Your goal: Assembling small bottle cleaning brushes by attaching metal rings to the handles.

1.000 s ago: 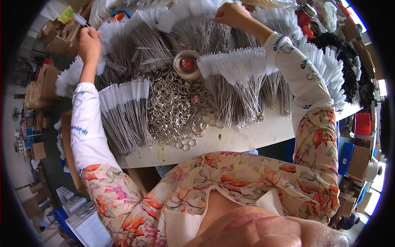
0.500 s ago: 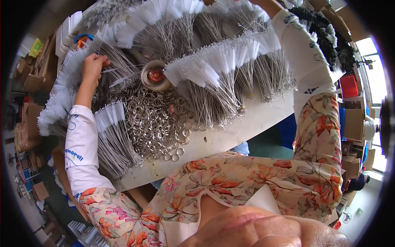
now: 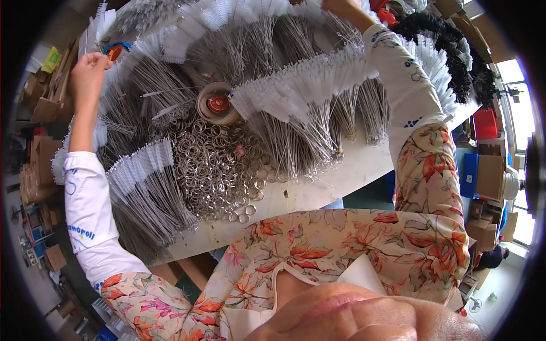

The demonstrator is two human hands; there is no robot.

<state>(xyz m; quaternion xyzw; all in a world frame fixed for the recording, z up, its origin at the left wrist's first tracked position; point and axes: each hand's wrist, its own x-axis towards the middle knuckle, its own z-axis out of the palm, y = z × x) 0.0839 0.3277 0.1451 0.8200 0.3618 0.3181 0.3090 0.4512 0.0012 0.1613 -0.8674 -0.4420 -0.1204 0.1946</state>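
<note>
My left hand (image 3: 89, 73) is raised at the far left of the table. Its fingers are closed on a thin wire brush, whose white bristle end (image 3: 100, 18) points up above the fist. At the top edge my right hand (image 3: 343, 8) reaches over the far bundles of brushes, partly cut off, so its grip does not show. Between my arms lie bundles of white-bristled wire brushes (image 3: 296, 102) and a heap of metal split rings (image 3: 207, 165). A round container (image 3: 203, 104) with a red-and-gold disc inside stands behind the rings.
Another bundle of brushes (image 3: 151, 182) lies at the near left of the pale table (image 3: 273, 207). Black brushes (image 3: 455, 51) are piled at the far right, near a red bin (image 3: 485, 124). An orange and blue tape dispenser (image 3: 116, 51) is by my left hand.
My left hand has moved left and away from me, lifting a brush from the bundles. My right hand has shifted slightly left at the far edge.
</note>
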